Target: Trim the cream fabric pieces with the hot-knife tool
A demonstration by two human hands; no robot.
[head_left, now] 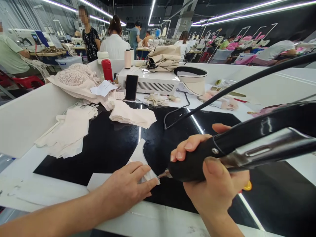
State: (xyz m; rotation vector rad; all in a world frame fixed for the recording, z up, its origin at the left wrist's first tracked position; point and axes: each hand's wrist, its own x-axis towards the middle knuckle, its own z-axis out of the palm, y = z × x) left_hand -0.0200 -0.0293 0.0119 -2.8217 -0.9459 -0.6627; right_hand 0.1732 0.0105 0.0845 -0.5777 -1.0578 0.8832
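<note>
My right hand is wrapped round a black handheld tool with a metal lever along its body and a narrow metal tip. That tip touches or nearly touches the right edge of a small white fabric piece. My left hand lies on this piece, fingers stretched out and pressing it to the glossy black board. Part of the fabric is hidden under the fingers. Left of my left hand, a flat white sheet lies at the board's front edge.
Cream fabric stacks lie on the board's left and at its back. Behind are a phone, a red bottle, a white box and a cream ring-shaped item. A black cable crosses the right side. People sit and stand beyond.
</note>
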